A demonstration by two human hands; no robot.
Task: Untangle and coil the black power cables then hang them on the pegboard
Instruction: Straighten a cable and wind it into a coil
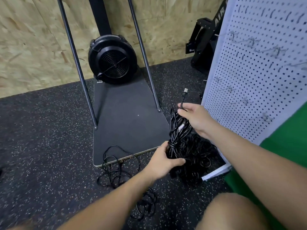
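Your left hand is curled round the lower end of a bundle of black power cables, gripping it just off the near right corner of the black base plate that lies on the speckled floor. Your right hand holds the upper end of the same bundle, fingers partly closed, with one cable pinched so that its plug sticks up above the fingers. Below and behind the bundle a dense pile of tangled cables sits on the floor, pressed up against the lower edge of the white pegboard, which stands upright to your right with wire hooks on its face. A looser cable trails in loops across the front edge of the base plate and onto the floor toward you, and more loops lie under your left forearm. Two slanted metal rods rise from the plate, and a round black fan housing sits at its far edge against the chipboard wall. The floor to your left of the plate is open; to the right the pegboard and a green panel close you in.
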